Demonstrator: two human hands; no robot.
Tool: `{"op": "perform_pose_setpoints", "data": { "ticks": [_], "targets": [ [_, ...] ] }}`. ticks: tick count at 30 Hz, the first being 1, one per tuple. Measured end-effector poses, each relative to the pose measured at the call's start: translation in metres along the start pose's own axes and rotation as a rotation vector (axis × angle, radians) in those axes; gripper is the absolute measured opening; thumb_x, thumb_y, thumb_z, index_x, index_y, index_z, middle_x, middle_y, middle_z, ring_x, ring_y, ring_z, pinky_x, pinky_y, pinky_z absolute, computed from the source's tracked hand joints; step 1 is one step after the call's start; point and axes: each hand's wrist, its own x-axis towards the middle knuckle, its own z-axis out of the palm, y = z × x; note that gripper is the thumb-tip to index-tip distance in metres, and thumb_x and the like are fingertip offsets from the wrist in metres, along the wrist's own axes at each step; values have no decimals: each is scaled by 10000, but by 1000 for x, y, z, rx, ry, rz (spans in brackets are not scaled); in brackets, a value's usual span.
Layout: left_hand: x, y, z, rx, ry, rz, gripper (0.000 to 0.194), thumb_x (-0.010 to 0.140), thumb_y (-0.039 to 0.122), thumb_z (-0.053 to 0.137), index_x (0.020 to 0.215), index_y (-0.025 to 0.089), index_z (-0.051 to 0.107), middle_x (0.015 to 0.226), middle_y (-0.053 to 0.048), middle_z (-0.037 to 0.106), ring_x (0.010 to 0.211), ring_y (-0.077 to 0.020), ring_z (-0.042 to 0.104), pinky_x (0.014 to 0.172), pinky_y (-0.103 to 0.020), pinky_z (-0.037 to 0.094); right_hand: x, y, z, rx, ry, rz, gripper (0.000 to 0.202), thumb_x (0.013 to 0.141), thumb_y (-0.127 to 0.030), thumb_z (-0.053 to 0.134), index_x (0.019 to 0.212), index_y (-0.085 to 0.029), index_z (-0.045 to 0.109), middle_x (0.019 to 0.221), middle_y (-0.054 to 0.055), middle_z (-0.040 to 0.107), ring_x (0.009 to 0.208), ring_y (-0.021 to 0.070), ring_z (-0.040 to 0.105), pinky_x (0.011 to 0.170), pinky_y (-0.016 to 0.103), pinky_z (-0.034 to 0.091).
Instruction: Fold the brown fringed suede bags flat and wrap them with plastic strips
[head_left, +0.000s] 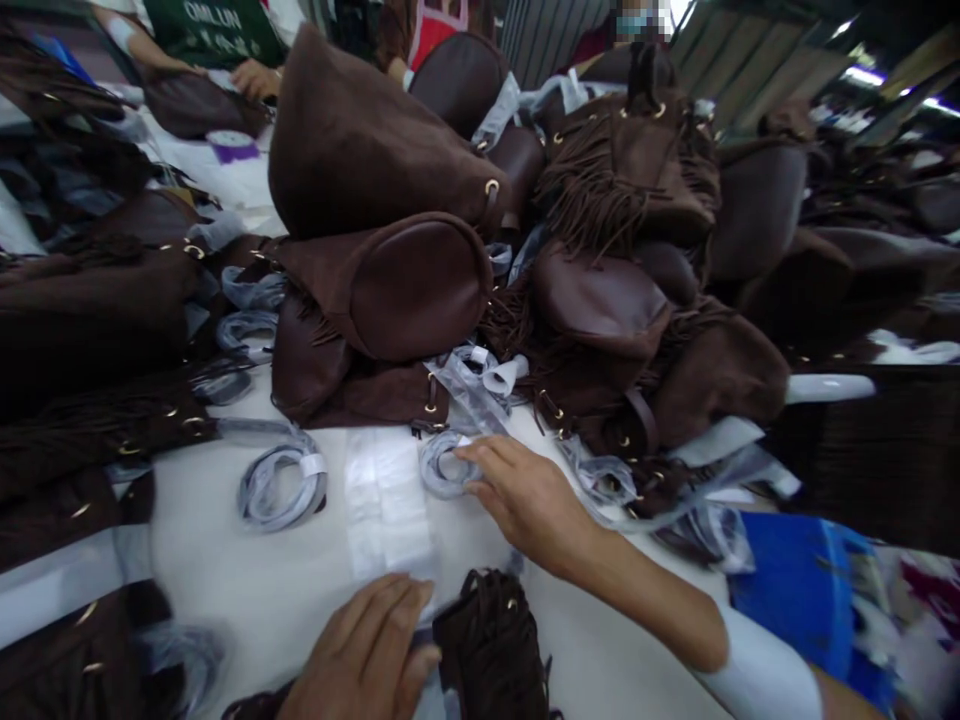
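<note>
My right hand reaches in from the right, its fingers closed on the edge of a coiled strap wrapped in clear plastic. Near the bottom centre my left hand lies palm down with its fingers stretched out, fingertips at the lower end of a stack of clear plastic sleeves. Just right of my left hand is a dark brown fringed piece. A second coiled strap rests on the white table left of the sleeves.
Brown bags are heaped across the table's far side. More dark fringed bags line the left edge. A blue bag lies at the right. Across the table, a person's hands hold a brown bag.
</note>
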Motion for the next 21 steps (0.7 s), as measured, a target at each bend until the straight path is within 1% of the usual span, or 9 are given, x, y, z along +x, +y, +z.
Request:
{"op": "perform_pose_setpoints", "data": {
  "ticks": [3,5,8,10,12,15,17,19,21],
  "targets": [
    [16,20,23,1,-10,10,371,1012,366,292,1131,190,596,998,-45,724,923,-202,684,749,-338,564,28,-4,9,-248,23,-101,319,954,-194,529,1272,-172,533,1139,103,594,1065,247,532,896,387,483],
    [16,21,32,-22,-77,34,299,987,357,380,1084,202,616,952,-39,716,900,-213,678,727,-347,563,39,-4,12,-380,17,-141,292,947,-159,513,1237,-168,548,1080,99,589,994,254,536,816,390,495],
    [21,17,29,-72,-241,60,212,896,386,573,1025,236,649,945,-30,695,890,-214,666,719,-335,563,44,1,12,-467,9,-143,246,948,-147,489,1183,-169,556,1027,85,570,923,253,532,733,378,492],
    [31,21,21,-87,-305,-7,219,892,426,564,943,245,675,900,-44,682,844,-232,660,678,-363,557,43,4,11,-483,-5,-139,223,950,-141,477,1158,-168,553,1009,78,559,904,248,530,716,370,489],
    [45,30,15,-83,-342,-84,306,890,492,533,867,233,694,847,-70,673,795,-264,648,647,-408,543,43,7,11,-490,-22,-141,186,948,-132,470,1110,-163,556,1000,75,554,899,244,529,712,362,488],
    [62,45,15,-70,-352,-160,337,865,503,550,826,207,707,827,-94,679,775,-289,635,658,-455,524,46,10,14,-488,-28,-135,120,952,-143,464,1020,-159,561,987,77,553,889,240,532,704,350,486],
    [67,48,20,-97,-336,-167,233,890,371,532,857,217,704,841,-72,688,795,-271,639,682,-441,521,47,12,15,-471,-23,-134,107,954,-153,466,1001,-159,562,985,77,556,884,232,537,708,340,484],
    [65,50,26,-133,-277,-127,214,899,218,483,934,232,694,872,-42,698,830,-240,648,710,-409,526,48,14,15,-440,-21,-138,107,945,-150,478,1004,-155,567,988,76,562,889,224,542,727,330,482],
    [58,55,30,-137,-160,-2,261,892,151,469,1033,234,673,948,-31,715,900,-224,661,752,-380,538,47,16,14,-393,-21,-142,122,929,-150,498,1024,-155,575,1003,77,570,920,221,546,762,326,478]
  ]
}}
